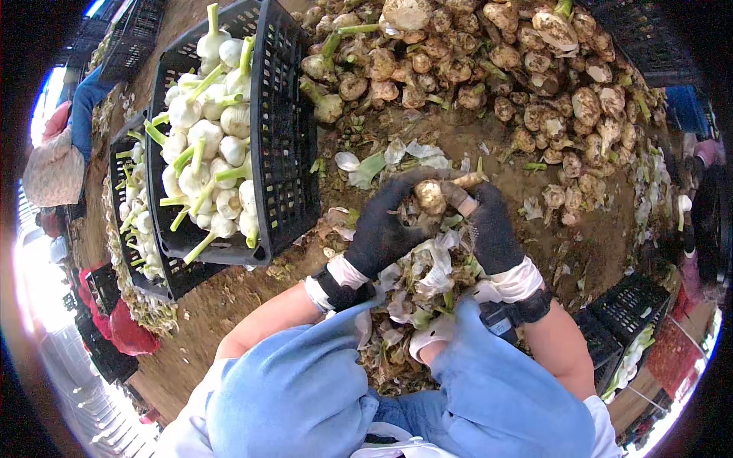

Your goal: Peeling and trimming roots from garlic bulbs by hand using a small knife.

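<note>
A garlic bulb [430,197] with brownish, soiled skin is between my two hands, above a heap of peeled skins. My left hand [385,229], in a dark glove, curls its fingers around the bulb's far side. My right hand [492,229], gloved with bare fingertips showing, grips the bulb's stem side; the stem points to the right. Loose papery garlic skins [431,275] hang and lie just below both hands, between my knees.
A black plastic crate [286,145] of cleaned white garlic stands at left, another crate [130,214] beside it. A large pile of dirty garlic [550,91] lies ahead and right. Black crates [626,313] stand at lower right. Other people work at both sides.
</note>
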Motion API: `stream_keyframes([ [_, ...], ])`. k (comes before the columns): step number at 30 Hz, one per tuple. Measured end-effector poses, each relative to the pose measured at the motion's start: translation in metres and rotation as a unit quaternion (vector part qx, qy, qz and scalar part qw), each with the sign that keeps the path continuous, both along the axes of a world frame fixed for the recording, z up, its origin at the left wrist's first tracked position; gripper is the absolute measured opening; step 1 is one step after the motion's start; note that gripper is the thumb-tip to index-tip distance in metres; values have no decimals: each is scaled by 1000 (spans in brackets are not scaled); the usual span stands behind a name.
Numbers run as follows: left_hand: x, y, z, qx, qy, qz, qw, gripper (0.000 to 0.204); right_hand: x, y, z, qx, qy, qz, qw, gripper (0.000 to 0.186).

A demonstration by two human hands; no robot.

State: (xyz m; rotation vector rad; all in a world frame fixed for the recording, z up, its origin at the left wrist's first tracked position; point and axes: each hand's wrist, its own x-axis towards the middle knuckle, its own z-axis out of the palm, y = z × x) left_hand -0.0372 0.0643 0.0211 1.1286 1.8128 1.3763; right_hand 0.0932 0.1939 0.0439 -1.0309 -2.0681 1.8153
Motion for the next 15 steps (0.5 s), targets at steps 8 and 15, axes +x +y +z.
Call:
stream_keyframes([
  [8,3,-1,10,3,13,-11,1000,66,18,0,-14,-46,55,2,997,31],
  [15,-6,0,11,-43,-103,-14,994,57,25,-8,-12,195,63,116,972,33],
])
